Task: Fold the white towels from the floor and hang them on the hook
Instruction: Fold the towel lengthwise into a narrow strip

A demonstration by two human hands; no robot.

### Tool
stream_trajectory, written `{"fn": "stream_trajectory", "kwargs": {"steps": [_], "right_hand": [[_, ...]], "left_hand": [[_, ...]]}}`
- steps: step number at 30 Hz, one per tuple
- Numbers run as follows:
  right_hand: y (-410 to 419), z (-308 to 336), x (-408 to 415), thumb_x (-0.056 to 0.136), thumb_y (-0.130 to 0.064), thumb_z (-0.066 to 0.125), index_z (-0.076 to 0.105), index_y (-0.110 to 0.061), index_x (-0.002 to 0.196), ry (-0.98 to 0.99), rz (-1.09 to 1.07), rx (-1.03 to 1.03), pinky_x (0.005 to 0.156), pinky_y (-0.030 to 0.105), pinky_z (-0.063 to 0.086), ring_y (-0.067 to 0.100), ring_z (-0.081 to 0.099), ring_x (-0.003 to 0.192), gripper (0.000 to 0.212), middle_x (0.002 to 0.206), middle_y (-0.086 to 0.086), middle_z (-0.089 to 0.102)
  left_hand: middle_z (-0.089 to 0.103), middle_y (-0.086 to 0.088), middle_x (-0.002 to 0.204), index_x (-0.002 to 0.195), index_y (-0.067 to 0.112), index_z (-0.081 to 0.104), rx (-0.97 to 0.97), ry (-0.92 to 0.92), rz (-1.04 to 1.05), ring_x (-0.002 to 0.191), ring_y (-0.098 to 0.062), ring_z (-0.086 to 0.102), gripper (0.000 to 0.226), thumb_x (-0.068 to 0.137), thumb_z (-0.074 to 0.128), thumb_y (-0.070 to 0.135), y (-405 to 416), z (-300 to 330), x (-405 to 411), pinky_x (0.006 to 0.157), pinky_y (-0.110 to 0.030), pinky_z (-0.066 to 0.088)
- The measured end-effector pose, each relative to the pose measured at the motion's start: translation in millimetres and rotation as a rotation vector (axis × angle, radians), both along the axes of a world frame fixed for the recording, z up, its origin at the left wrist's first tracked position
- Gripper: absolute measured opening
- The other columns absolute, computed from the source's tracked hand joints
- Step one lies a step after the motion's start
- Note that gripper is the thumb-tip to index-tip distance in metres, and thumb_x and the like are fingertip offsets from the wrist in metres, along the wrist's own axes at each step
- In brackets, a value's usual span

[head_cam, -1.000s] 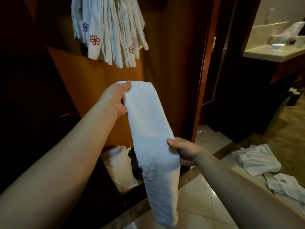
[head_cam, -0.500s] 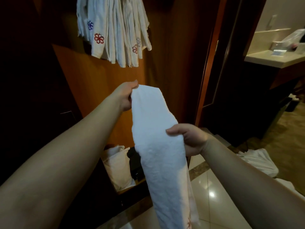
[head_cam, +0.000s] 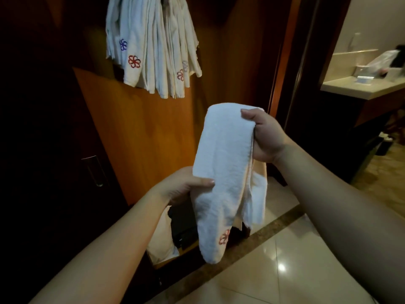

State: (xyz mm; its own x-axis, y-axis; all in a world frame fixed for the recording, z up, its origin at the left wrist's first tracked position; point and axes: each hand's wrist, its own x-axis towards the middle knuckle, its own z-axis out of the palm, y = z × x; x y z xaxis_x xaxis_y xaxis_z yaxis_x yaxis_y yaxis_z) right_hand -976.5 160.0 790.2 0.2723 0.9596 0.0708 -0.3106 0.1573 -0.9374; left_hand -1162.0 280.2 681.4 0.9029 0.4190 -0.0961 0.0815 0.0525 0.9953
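Note:
A white towel point(head_cam: 225, 172), folded into a long strip and doubled over at the top, hangs in front of me; a red flower emblem shows near its lower end. My right hand point(head_cam: 266, 137) grips the fold at the top, thumb over the front. Lower down, my left hand point(head_cam: 183, 186) pinches the towel's left edge, thumb on the cloth. Several folded white towels point(head_cam: 151, 44) with red and blue flower emblems hang in a bunch high on the wooden wall; the hook itself is hidden behind them.
An orange wooden panel point(head_cam: 142, 132) stands behind the towel, with a dark cabinet door and metal handle point(head_cam: 93, 170) to the left. A white bag point(head_cam: 160, 238) sits in a low compartment. Glossy tiled floor point(head_cam: 274, 270) lies below; a vanity counter point(head_cam: 361, 88) is at the right.
My right hand rose from the towel's middle to its top, doubling the strip over. My left hand dropped from the top to the left edge lower down. The view shifted; floor towels left the frame.

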Motion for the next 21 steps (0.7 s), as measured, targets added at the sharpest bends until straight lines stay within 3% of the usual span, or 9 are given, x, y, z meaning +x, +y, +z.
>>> {"fn": "stream_trajectory", "kwargs": {"steps": [5, 7, 10, 12, 15, 16, 18, 21], "right_hand": [[7.3, 13.9, -5.5, 0.092, -0.034, 0.048, 0.056, -0.01, 0.135, -0.073, -0.047, 0.025, 0.094, 0.04, 0.055, 0.027, 0.068, 0.115, 0.049, 0.123, 0.013, 0.071], [10.2, 17.8, -8.1, 0.084, -0.037, 0.055, 0.055, -0.01, 0.135, -0.117, -0.089, 0.001, 0.103, 0.043, 0.05, 0.027, 0.067, 0.116, 0.057, 0.126, 0.013, 0.069], [14.2, 29.6, -12.1, 0.079, -0.043, 0.058, 0.057, -0.013, 0.128, -0.226, -0.14, -0.013, 0.109, 0.048, 0.045, 0.027, 0.065, 0.116, 0.057, 0.127, 0.012, 0.066], [17.4, 41.5, -16.7, 0.085, -0.046, 0.056, 0.059, -0.015, 0.118, -0.289, -0.149, 0.001, 0.11, 0.046, 0.044, 0.025, 0.064, 0.116, 0.045, 0.124, 0.011, 0.065], [28.1, 58.2, -25.6, 0.097, -0.045, 0.048, 0.056, -0.011, 0.128, -0.43, -0.18, -0.003, 0.112, 0.047, 0.041, 0.025, 0.059, 0.121, 0.047, 0.129, 0.01, 0.061], [32.5, 63.9, -29.9, 0.098, -0.046, 0.047, 0.057, -0.012, 0.126, -0.481, -0.186, -0.01, 0.109, 0.047, 0.043, 0.025, 0.058, 0.12, 0.044, 0.127, 0.009, 0.062], [40.3, 75.8, -42.1, 0.1, -0.047, 0.046, 0.06, -0.02, 0.107, -0.58, -0.202, -0.031, 0.098, 0.043, 0.048, 0.024, 0.057, 0.116, 0.031, 0.115, 0.004, 0.062], [52.0, 92.3, -61.0, 0.098, -0.051, 0.045, 0.054, -0.022, 0.095, -0.668, -0.282, -0.03, 0.097, 0.045, 0.048, 0.023, 0.055, 0.11, 0.03, 0.103, -0.002, 0.057]], "left_hand": [[0.072, -0.004, 0.122, 0.126, 0.013, 0.064, -0.006, -0.015, 0.107, 0.113, -0.023, 0.068, 0.07, 0.062, 0.087, 0.028, -11.0, 4.0, 2.3, 0.095, -0.038, 0.055], [0.072, -0.001, 0.122, 0.13, 0.017, 0.062, 0.01, -0.031, 0.164, 0.113, -0.021, 0.069, 0.072, 0.064, 0.089, 0.03, -15.6, 5.6, 3.7, 0.097, -0.039, 0.054], [0.068, 0.01, 0.122, 0.135, 0.03, 0.053, 0.112, -0.001, 0.405, 0.108, -0.013, 0.066, 0.073, 0.072, 0.088, 0.037, -23.8, 15.7, 10.2, 0.087, -0.034, 0.053], [0.059, 0.017, 0.117, 0.134, 0.035, 0.048, 0.209, -0.04, 0.659, 0.101, -0.003, 0.06, 0.06, 0.083, 0.079, 0.037, -33.4, 24.1, 11.8, 0.074, -0.023, 0.047], [0.06, 0.022, 0.105, 0.114, 0.043, 0.054, 0.353, -0.255, 0.838, 0.097, 0.005, 0.06, 0.019, 0.097, 0.057, 0.049, -59.1, 37.7, 5.3, 0.07, -0.016, 0.047], [0.064, 0.021, 0.103, 0.106, 0.043, 0.059, 0.356, -0.342, 0.793, 0.096, 0.005, 0.062, 0.017, 0.099, 0.048, 0.054, -70.4, 44.1, 3.4, 0.07, -0.016, 0.05], [0.071, 0.012, 0.103, 0.101, 0.039, 0.067, 0.281, -0.471, 0.614, 0.099, -0.005, 0.067, 0.043, 0.097, 0.033, 0.066, -89.2, 54.7, 4.0, 0.079, -0.02, 0.052], [0.064, 0.013, 0.132, 0.134, 0.031, 0.058, 0.194, -0.477, 0.533, 0.129, -0.009, 0.055, 0.076, 0.093, 0.015, 0.078, -98.4, 71.4, 15.0, 0.108, -0.03, 0.04]]}}
